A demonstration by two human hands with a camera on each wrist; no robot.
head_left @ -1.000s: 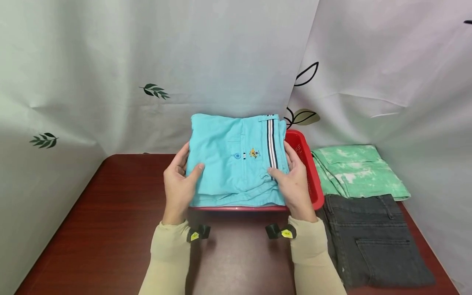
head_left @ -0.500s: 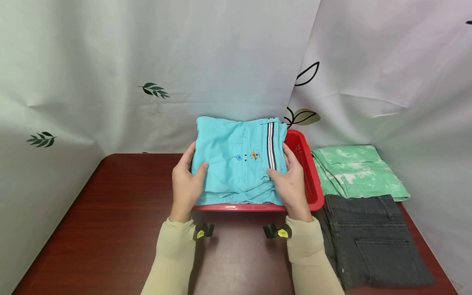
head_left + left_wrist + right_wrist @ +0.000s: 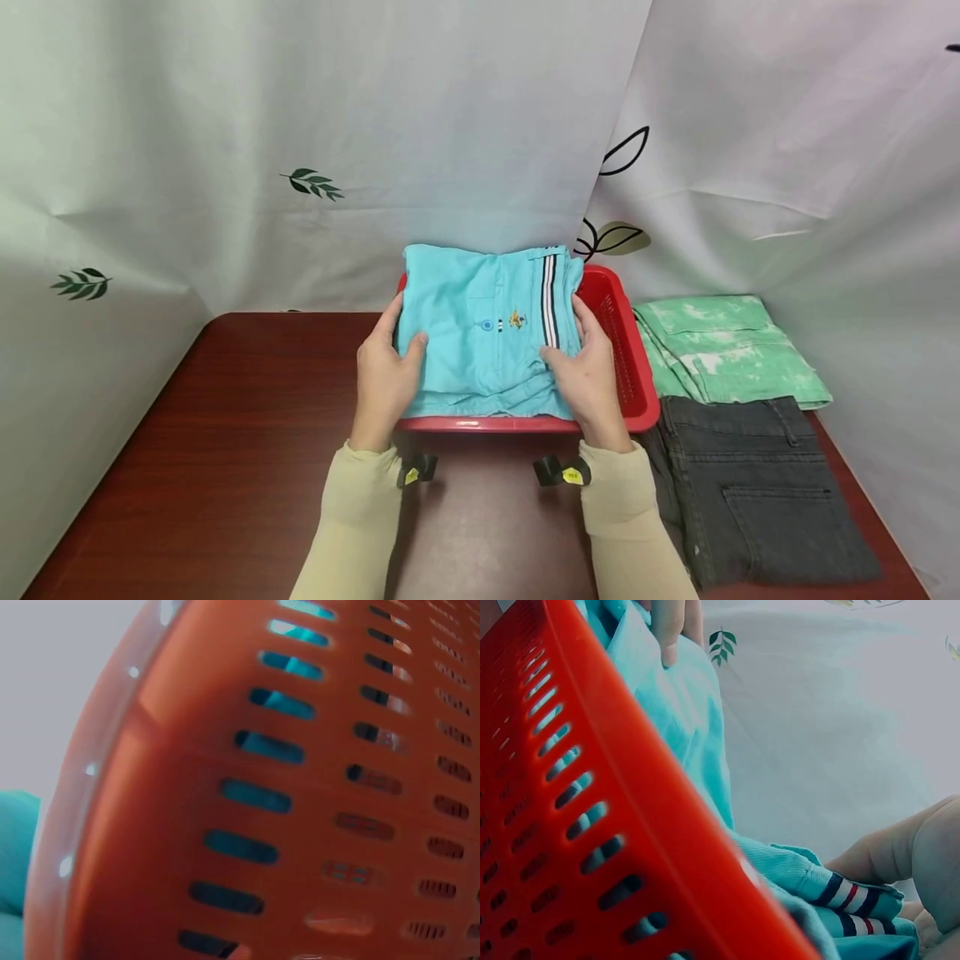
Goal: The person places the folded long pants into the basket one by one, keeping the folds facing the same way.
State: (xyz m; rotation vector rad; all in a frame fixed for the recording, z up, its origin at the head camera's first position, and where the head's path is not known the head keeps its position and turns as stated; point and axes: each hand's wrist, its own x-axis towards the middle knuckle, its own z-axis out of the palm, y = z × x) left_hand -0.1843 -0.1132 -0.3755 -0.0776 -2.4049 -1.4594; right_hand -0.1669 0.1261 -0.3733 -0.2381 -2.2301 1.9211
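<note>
Folded turquoise pants (image 3: 457,358) with a striped band, a button and a small embroidered figure lie level over the red basket (image 3: 637,383), close above its rim. My left hand (image 3: 386,375) grips their left side, thumb on top and fingers underneath, partly hidden. On the striped side, my right hand (image 3: 592,371) holds them the same way. The right wrist view shows the thumb (image 3: 885,844) of that hand on the striped fold, with the pants (image 3: 694,750) behind the basket's wall (image 3: 630,765). Turquoise cloth shows through the slots of the basket wall (image 3: 165,795) in the left wrist view.
To the right of the basket lie folded green-and-white pants (image 3: 735,346), with folded dark grey jeans (image 3: 772,492) nearer to me. Everything stands on a reddish-brown table (image 3: 195,467). A white leaf-patterned curtain (image 3: 420,108) hangs close behind it.
Both hands have lowered the turquoise pants a little and shifted their left side rightward, exposing the basket's back left rim. The left hand moved right; the right hand barely moved.
</note>
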